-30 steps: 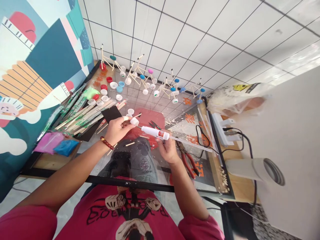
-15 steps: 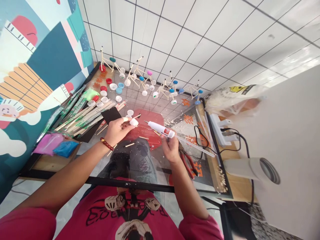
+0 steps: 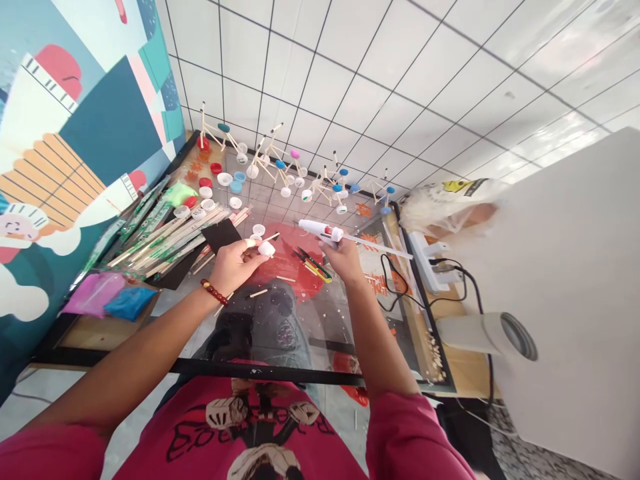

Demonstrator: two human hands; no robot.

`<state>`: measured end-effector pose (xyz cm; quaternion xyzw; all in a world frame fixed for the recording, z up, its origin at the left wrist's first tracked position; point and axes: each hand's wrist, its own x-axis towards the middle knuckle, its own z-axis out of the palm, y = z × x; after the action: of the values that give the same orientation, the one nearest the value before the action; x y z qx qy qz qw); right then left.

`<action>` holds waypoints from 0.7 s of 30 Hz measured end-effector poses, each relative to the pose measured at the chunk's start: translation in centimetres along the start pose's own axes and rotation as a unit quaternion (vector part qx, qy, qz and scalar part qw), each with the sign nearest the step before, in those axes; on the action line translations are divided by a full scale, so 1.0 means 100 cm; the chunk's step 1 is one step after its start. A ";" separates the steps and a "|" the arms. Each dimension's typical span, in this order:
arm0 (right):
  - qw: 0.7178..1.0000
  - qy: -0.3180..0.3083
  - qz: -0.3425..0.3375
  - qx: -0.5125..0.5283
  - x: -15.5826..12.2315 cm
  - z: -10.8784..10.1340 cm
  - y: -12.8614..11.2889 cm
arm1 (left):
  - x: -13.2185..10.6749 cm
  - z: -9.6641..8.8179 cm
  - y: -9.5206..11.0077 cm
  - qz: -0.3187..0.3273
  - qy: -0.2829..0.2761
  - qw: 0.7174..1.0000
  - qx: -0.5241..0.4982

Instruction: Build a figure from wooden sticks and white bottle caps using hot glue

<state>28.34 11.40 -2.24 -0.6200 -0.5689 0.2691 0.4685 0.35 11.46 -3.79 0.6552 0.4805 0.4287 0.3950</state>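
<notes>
Pink and blue packets (image 3: 110, 295), caps, scissors and a glue gun crowd our desk (image 3: 320, 333).
Leftmost, beyond the packets, green-printed wrappers (image 3: 131, 227) hold pale sticks (image 3: 187, 228), with loose caps (image 3: 225, 179) behind; our left grip (image 3: 235, 265) is clamped on a white cap (image 3: 267, 249). Scissors (image 3: 313, 264) lie between it and our right grip (image 3: 345, 259), which is closed around the glue gun (image 3: 317, 230), its nozzle now away from the cap it met a second ago; rightward, a black cable (image 3: 399, 283).
</notes>
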 end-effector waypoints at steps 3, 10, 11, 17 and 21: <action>0.999 -0.043 0.022 -0.003 0.016 0.013 0.014 | 0.000 0.000 0.000 -0.003 0.001 1.000 -0.008; 0.997 -0.021 0.014 -0.070 0.019 0.023 0.021 | 0.000 -0.001 0.005 -0.001 -0.007 1.000 -0.009; 0.996 -0.022 0.004 -0.087 0.018 0.021 0.019 | 0.000 0.000 0.005 0.001 -0.007 1.000 -0.008; 0.968 -0.001 -0.065 -0.242 -0.015 0.000 -0.004 | 0.001 0.000 0.002 -0.001 -0.018 1.000 0.005; 0.934 -0.004 -0.161 -0.319 -0.056 -0.004 -0.023 | 0.001 -0.001 0.004 0.003 -0.023 1.000 0.019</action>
<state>26.50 5.70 -1.17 -0.6358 -0.7190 -0.0035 0.2806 0.40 11.47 -3.36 0.6739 0.4771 0.4054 0.3924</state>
